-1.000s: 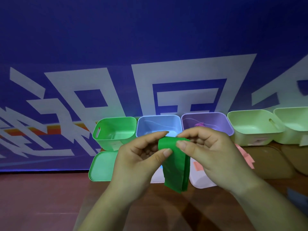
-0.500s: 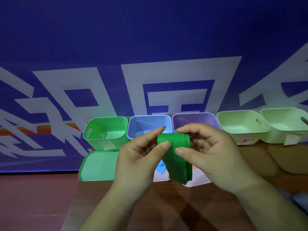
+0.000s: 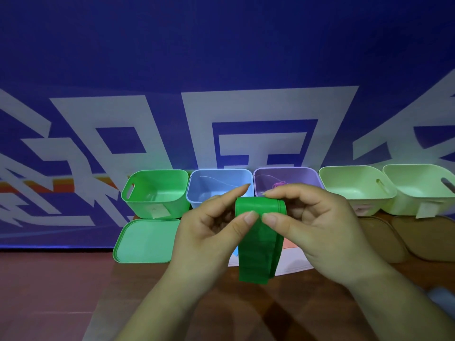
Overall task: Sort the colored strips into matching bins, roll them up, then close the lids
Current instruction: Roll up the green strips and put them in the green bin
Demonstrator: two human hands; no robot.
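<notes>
Hands meet at mid-frame and both grip one strip: the left hand [image 3: 211, 232] and the right hand [image 3: 317, 232] each pinch the curled top of a green strip [image 3: 256, 257] between thumb and fingers, lifted above a dark table [image 3: 61, 291]. Along the far edge of the table stands a row of open bins: from left to right, a green bin [image 3: 157, 193], a blue bin [image 3: 216, 183], a purple bin [image 3: 283, 178] with something pink inside, and two pale green bins [image 3: 354, 188]. Near the green bin lies its green lid [image 3: 145, 242], flat on the table; a white lid [image 3: 293, 264] shows partly behind the hands. The strip hangs in front of the blue and purple bins, its top bent over into a loop with several layered edges showing on the right side, and its tail drops straight down toward the table. Both thumbs [image 3: 250, 217] sit on the near face of the loop, tips almost touching. The step in hand looks like rolling. To do it well, turn the loop toward the tail in small even turns, with the side edges lined up so the roll does not cone out. The material looks springy, so one thumb should pin the coil while the other hand shifts its hold. The finished roll belongs in the green bin, far left of the hands.
</notes>
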